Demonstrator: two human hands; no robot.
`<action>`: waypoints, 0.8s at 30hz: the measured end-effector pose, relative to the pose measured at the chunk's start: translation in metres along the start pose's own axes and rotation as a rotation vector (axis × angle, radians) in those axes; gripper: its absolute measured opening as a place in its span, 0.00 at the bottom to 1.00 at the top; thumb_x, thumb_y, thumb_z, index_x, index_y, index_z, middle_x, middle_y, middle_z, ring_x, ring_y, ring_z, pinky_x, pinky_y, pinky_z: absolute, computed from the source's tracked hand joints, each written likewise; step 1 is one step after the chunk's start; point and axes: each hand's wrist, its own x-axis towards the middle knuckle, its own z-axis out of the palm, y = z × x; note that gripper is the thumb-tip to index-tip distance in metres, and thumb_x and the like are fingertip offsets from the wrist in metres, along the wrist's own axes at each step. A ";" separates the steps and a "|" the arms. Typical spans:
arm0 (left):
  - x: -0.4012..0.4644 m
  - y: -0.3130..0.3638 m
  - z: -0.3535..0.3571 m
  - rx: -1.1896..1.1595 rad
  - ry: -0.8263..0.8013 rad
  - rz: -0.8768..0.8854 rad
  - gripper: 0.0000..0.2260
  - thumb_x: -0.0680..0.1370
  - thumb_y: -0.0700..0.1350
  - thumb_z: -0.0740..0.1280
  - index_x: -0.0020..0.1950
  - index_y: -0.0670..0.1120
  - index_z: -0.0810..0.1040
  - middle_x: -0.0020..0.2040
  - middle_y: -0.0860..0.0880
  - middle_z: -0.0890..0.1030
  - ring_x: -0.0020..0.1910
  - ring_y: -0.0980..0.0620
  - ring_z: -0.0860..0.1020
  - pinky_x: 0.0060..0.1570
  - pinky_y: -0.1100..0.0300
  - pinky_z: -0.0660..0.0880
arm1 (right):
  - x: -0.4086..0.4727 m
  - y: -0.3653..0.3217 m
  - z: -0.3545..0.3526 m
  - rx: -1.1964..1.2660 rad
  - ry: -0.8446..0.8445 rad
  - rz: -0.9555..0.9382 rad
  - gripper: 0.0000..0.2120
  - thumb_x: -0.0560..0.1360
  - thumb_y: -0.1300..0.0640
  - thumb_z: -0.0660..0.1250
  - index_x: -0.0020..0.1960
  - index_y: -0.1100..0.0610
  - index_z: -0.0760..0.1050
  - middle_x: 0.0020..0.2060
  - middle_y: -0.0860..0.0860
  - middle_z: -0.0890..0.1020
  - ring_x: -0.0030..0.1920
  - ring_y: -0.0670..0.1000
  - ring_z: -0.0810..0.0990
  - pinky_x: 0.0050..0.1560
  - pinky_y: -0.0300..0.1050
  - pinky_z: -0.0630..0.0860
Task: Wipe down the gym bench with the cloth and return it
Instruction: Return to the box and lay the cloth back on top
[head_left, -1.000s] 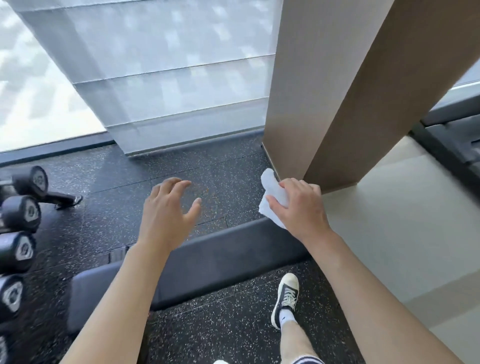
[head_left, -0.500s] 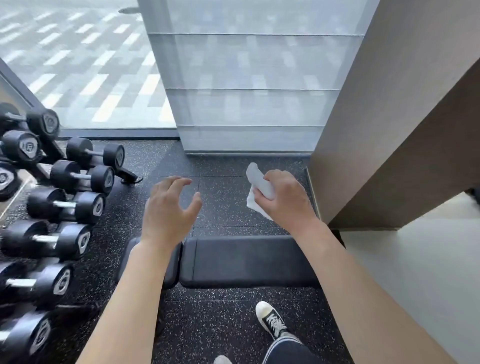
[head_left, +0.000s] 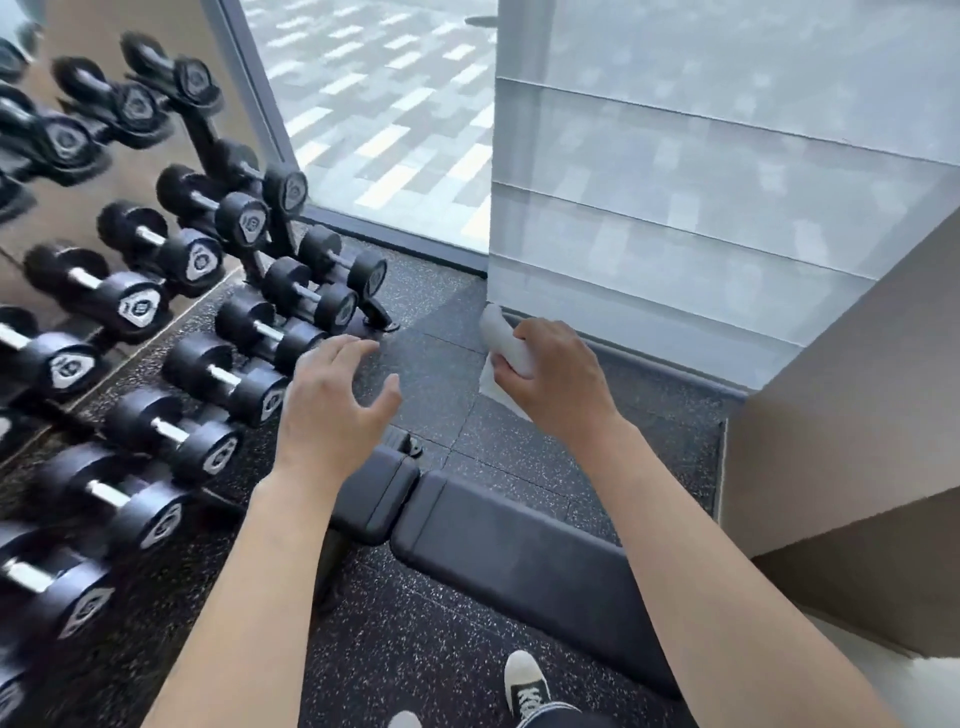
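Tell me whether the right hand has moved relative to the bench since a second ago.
Yes. The right hand, gripping the cloth, was over the bench pad's far edge; now it sits beyond the pad, over the floor.

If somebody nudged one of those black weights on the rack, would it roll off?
Probably not. The dumbbells lie in pairs on a slanted rack, which seems to cradle them. Their ends look rounded, so on the flat floor one might roll. Thick ends and metal handles suggest they are heavy to push.
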 end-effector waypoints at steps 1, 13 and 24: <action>-0.004 -0.004 -0.004 0.019 0.019 -0.030 0.25 0.78 0.60 0.62 0.68 0.47 0.79 0.67 0.48 0.78 0.67 0.45 0.74 0.68 0.44 0.73 | 0.006 -0.004 0.005 0.011 -0.019 -0.027 0.13 0.78 0.47 0.70 0.50 0.58 0.77 0.41 0.51 0.79 0.42 0.52 0.74 0.41 0.46 0.65; -0.101 -0.044 -0.087 0.329 0.284 -0.398 0.25 0.76 0.60 0.64 0.68 0.48 0.80 0.70 0.46 0.77 0.70 0.42 0.73 0.68 0.38 0.72 | 0.033 -0.107 0.061 0.234 -0.266 -0.379 0.12 0.77 0.47 0.70 0.50 0.56 0.76 0.44 0.48 0.79 0.45 0.50 0.73 0.46 0.47 0.70; -0.240 -0.088 -0.189 0.480 0.422 -0.671 0.26 0.77 0.61 0.62 0.69 0.48 0.79 0.72 0.48 0.77 0.73 0.44 0.71 0.70 0.39 0.70 | -0.033 -0.262 0.112 0.348 -0.416 -0.588 0.13 0.78 0.46 0.69 0.49 0.55 0.74 0.43 0.46 0.77 0.46 0.48 0.71 0.47 0.42 0.66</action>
